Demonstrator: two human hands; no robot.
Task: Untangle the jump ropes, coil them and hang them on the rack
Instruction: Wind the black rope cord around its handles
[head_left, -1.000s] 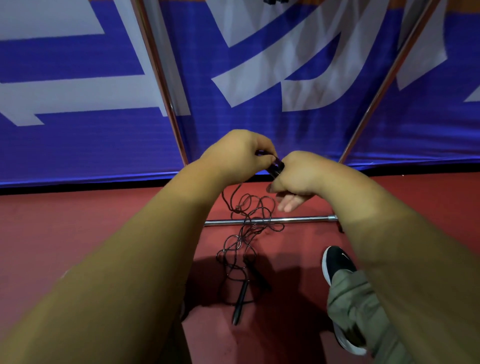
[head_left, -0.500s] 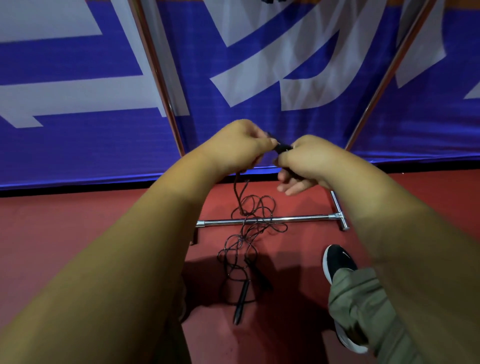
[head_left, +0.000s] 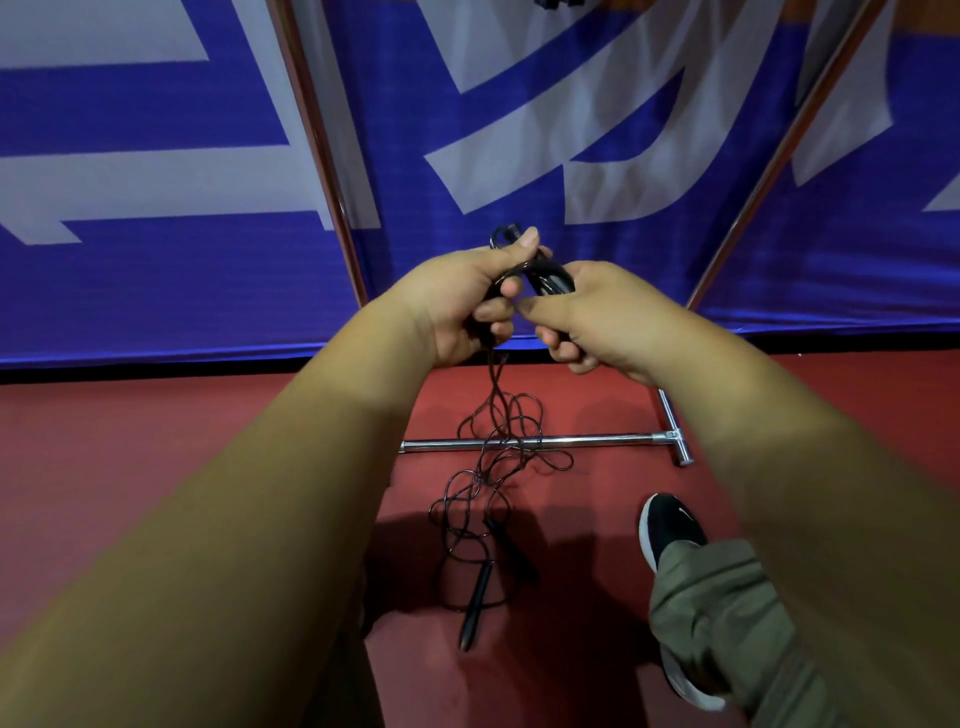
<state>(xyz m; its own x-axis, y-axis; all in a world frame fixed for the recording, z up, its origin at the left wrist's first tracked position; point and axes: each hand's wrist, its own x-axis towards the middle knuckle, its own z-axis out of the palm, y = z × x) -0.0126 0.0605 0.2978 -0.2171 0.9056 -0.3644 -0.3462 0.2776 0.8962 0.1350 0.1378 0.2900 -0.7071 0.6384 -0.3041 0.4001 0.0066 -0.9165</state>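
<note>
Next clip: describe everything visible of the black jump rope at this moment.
The jump rope is thin glossy black cord with slim black handles; whether one rope or several, I cannot tell. Its top is bunched between the left hand and right hand, both gripping it, a small loop poking above the left thumb. Below, it hangs to the red floor in a loose tangle, crossing the rack's chrome base bar. One handle lies flat on the floor nearest the camera.
</note>
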